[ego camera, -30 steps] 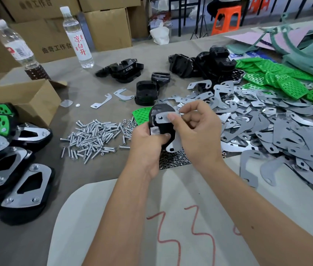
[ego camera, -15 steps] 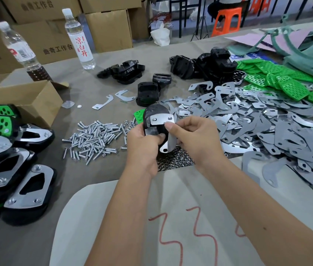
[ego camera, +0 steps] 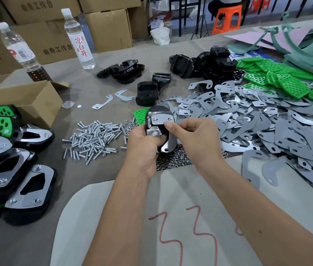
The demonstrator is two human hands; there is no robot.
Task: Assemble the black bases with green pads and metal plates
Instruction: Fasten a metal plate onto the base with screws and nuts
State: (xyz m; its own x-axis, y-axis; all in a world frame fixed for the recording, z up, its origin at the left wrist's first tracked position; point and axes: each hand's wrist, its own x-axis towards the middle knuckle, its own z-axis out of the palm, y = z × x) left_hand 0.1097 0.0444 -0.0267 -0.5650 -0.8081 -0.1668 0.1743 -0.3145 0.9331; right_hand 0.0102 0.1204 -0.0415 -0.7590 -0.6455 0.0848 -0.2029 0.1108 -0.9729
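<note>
My left hand grips a black base upright above the table's middle, thumb across its face. A metal plate lies against that base; my right hand pinches the plate's right edge with thumb and forefinger. A single green pad lies flat just behind the base. More black bases are heaped at the back, a broad pile of metal plates spreads to the right, and green pads are stacked at the far right.
Loose screws lie left of my hands; small nuts sit under them. Finished assemblies are stacked at the left by an open cardboard box. Two water bottles stand at the back left. A pale sheet with red marks lies nearest me.
Both hands have come slightly lower and nearer with the base. The plate now sits flatter against the base's face, and my right fingers have shifted along its edge.
</note>
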